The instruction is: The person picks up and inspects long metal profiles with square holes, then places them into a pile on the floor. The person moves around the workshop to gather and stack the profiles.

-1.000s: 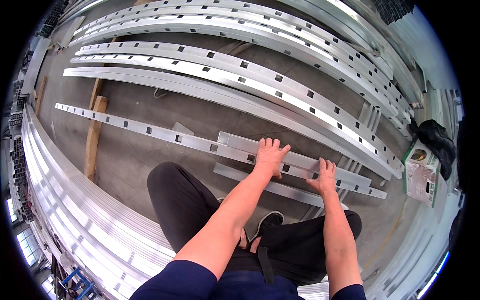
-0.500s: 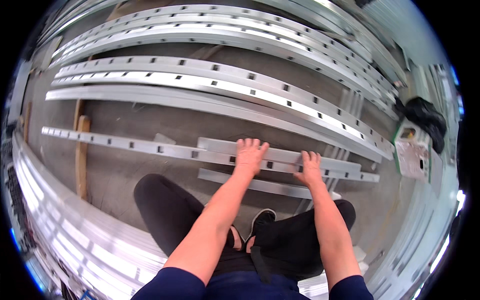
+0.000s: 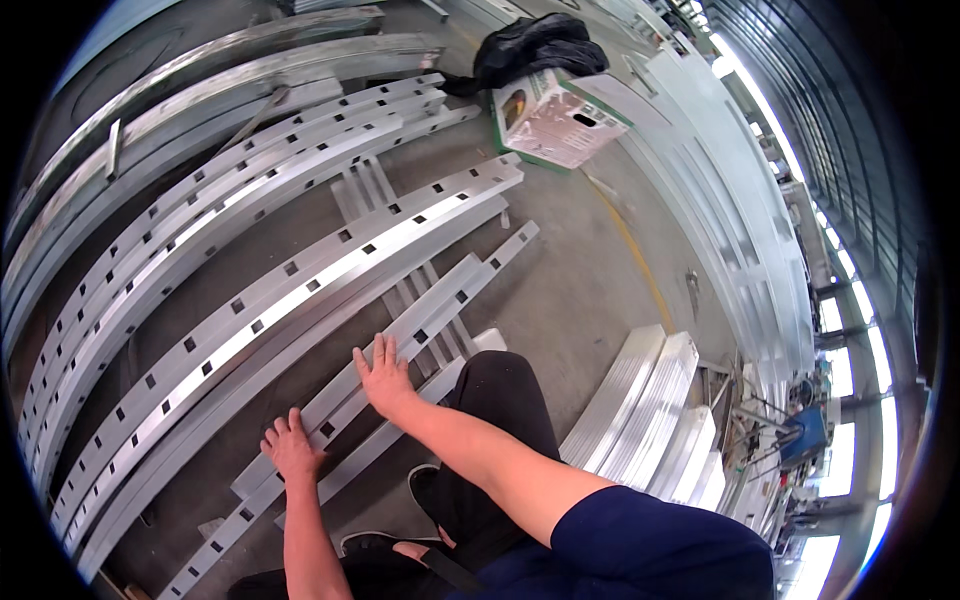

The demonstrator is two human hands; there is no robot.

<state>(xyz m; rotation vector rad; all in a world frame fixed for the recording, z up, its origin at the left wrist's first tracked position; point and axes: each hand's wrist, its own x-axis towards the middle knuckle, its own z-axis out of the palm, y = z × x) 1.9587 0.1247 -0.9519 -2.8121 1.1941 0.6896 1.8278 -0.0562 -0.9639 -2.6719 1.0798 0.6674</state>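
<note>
A short plain aluminium profile [image 3: 440,298] lies along a long slotted aluminium bar [image 3: 508,250] just above the floor. Both my hands rest across them. My left hand [image 3: 292,450] curls over the short profile near its closer end, fingers on the far edge and thumb on the near side. Farther along, my right hand [image 3: 387,383] spans it the same way, fingertips over the far edge. Another short metal strip [image 3: 372,443] lies between the bars and my legs. My palms hide parts of the profile beneath them.
Several more long slotted bars [image 3: 290,272] lie in rows beyond. A carton [image 3: 545,125] with a black plastic bag [image 3: 540,48] stands at the far end. Stacked metal profiles [image 3: 625,395] are at my right, and long pale panels [image 3: 730,220] line the right side.
My view has swung to the right, bringing the carton to the top middle and the hall's right side into sight. Both hands stay on the short profile and long bar.
</note>
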